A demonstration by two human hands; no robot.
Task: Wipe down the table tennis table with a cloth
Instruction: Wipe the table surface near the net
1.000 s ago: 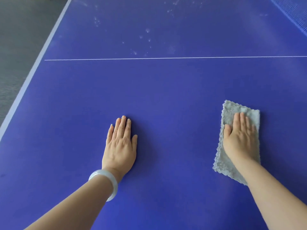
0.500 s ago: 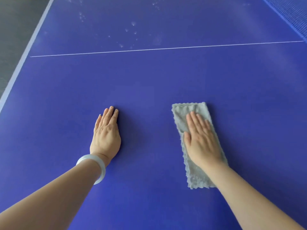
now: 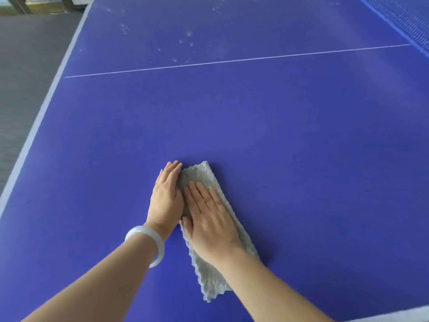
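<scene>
Several specks (image 3: 189, 33) lie beyond the line (image 3: 232, 61); left hand (image 3: 166, 198) abuts cloth (image 3: 200, 174).

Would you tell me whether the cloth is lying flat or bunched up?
Flat: the cloth lies as a long strip on the table, pressed under the open right hand. Whether it is doubled over, cannot tell.

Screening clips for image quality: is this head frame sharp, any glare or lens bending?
Head view: slightly soft throughout; the right hand pressing the grey fluffy cloth looks faintly smeared. Head view: pale sheen washes the far part of the blue table tennis table, around the white specks. Head view: the thin white line looks nearly straight.
</scene>
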